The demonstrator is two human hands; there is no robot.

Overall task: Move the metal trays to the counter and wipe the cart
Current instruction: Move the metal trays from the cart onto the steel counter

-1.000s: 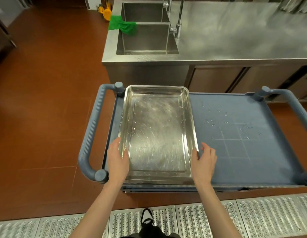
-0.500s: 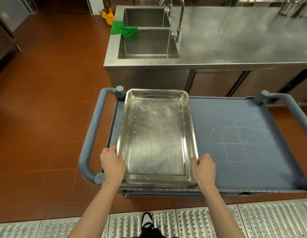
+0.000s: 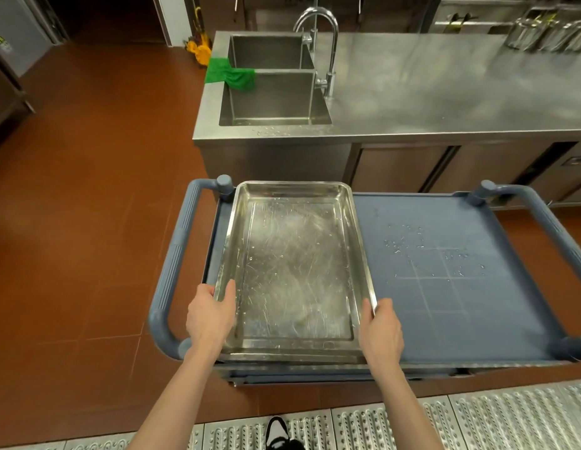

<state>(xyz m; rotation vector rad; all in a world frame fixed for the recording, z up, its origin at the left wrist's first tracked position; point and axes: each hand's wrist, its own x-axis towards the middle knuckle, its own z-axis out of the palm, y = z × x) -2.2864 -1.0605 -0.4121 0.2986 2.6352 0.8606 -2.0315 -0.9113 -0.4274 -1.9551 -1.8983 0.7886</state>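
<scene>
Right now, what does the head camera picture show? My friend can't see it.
Two bare hands, left hand and right hand, grip the long sides of a wet metal tray on a blue cart. Behind it stands a steel counter with a sink and a green cloth.

free: table (image 3: 445,92) surface right of the faucet (image 3: 328,47), bare steel | free: cart (image 3: 445,303) top's right half, only water drops | blocked: cart's left half by metal tray (image 3: 292,264) | blocked: table's far right corner by metal containers (image 3: 548,34) | blocked: table's left end by sink (image 3: 272,99) with green cloth (image 3: 230,74) on its divider
</scene>
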